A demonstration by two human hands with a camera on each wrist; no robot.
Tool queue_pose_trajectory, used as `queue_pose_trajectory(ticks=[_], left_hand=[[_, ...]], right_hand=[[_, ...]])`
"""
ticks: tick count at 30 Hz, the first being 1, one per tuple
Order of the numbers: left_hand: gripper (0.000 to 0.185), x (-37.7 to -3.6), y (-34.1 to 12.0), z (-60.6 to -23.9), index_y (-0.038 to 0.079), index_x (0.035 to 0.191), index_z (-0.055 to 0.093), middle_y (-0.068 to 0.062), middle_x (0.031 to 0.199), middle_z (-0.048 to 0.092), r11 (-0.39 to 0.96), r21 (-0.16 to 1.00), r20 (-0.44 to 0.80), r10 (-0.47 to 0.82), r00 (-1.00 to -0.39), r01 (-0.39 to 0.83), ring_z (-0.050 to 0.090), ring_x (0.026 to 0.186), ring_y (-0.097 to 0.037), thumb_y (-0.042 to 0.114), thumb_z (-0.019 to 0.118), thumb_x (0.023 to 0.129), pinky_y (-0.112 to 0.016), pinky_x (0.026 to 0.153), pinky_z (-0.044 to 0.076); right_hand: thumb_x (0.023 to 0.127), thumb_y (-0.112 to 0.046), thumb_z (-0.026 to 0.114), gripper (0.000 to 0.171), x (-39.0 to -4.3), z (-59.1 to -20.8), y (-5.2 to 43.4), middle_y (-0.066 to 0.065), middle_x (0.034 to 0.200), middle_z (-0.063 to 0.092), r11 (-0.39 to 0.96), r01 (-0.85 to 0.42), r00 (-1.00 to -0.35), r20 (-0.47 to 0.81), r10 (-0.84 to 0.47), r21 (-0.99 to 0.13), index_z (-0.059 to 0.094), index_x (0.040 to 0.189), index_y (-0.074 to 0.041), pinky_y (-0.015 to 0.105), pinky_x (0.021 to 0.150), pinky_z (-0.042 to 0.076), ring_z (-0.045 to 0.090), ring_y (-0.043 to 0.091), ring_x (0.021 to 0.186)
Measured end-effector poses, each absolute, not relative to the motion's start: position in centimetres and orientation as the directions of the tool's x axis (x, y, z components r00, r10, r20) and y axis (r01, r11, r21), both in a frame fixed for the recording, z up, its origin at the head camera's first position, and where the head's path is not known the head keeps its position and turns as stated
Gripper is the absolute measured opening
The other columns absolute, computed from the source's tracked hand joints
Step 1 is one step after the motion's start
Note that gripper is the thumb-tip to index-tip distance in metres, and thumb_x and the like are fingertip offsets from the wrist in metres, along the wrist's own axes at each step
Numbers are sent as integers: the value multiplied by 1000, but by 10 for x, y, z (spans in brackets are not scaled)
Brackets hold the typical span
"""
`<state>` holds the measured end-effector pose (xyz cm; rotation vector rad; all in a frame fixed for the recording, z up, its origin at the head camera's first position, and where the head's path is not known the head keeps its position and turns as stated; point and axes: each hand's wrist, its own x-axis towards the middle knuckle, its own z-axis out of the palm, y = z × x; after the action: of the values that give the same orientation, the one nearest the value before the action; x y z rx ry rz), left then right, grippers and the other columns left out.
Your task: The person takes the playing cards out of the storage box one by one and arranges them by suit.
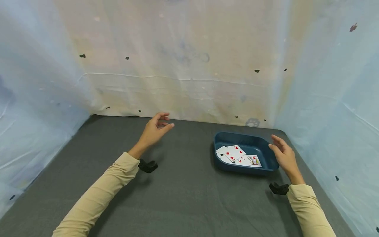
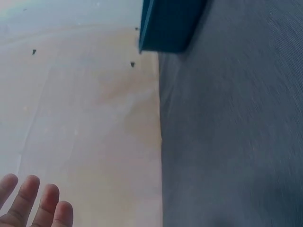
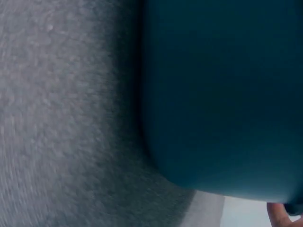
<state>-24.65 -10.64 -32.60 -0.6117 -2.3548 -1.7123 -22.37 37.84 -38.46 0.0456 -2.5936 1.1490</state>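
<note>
Left grip (image 1: 154, 130), right grip (image 1: 285, 156): fingers apart. Cards (image 1: 235, 152) in tray (image 1: 251, 146) beside latter. Likely tray-adjusting; next probably needs pinch.

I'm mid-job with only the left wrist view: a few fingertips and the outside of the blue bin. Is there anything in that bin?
Observer: Yes, the head view shows several playing cards lying face up in the blue bin.
Operator: Thanks. I can't see the right hand at all from here. Where is it?
Observer: In the head view the right hand is at the bin's right end; I can't tell whether it touches the rim.
</note>
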Motion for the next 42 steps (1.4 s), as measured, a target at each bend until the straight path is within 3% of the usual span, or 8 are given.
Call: queue_pose_trajectory(ticks=[4, 10, 21, 31, 38, 42], left_hand=[[45, -248, -92, -326, -6, 136, 44, -27, 123, 51, 219, 884, 363, 233, -902, 413, 55, 110, -41, 5, 60, 96, -47, 87, 48], [44, -268, -75, -346, -3, 135, 47, -27, 123, 53, 189, 887, 373, 241, -896, 420, 55, 109, -39, 9, 62, 96, -48, 87, 47], [36, -273, -42, -364, 6, 126, 58, -11, 110, 60, 200, 876, 379, 280, -882, 439, 59, 98, -25, 22, 65, 95, -40, 80, 49], [38, -275, -10, -370, 7, 124, 59, -7, 107, 62, 221, 887, 331, 306, -893, 405, 61, 95, -22, 27, 67, 92, -37, 80, 50], [37, -276, 10, -372, 8, 123, 59, -6, 107, 62, 208, 906, 293, 317, -902, 368, 63, 93, -20, 26, 69, 91, -34, 77, 51], [37, -275, 23, -373, 8, 122, 59, -5, 106, 62, 215, 912, 271, 322, -907, 349, 62, 91, -18, 26, 70, 91, -32, 75, 51]], right_hand=[[103, -27, 48, 53, -225, -392, 379, 26, 147, 37, 688, -100, -955, 264, 137, -719, 35, 148, -3, 62, 96, 35, 36, 45, 132], [103, -25, 47, 52, -228, -398, 377, 28, 145, 37, 676, -46, -956, 228, 183, -736, 36, 147, -1, 61, 97, 35, 36, 45, 132], [103, -23, 45, 50, -233, -407, 382, 27, 143, 42, 655, -5, -955, 199, 222, -756, 37, 145, 4, 58, 99, 35, 41, 44, 128], [102, -22, 46, 45, -234, -412, 384, 23, 140, 48, 659, 64, -939, 178, 294, -749, 45, 142, -1, 53, 97, 38, 46, 39, 125], [102, -22, 46, 43, -236, -414, 386, 23, 135, 52, 664, 104, -926, 171, 337, -740, 48, 142, -6, 41, 85, 41, 51, 36, 119], [102, -21, 46, 43, -237, -415, 385, 23, 135, 52, 659, 112, -922, 169, 348, -743, 48, 142, -6, 43, 86, 41, 51, 37, 118]])
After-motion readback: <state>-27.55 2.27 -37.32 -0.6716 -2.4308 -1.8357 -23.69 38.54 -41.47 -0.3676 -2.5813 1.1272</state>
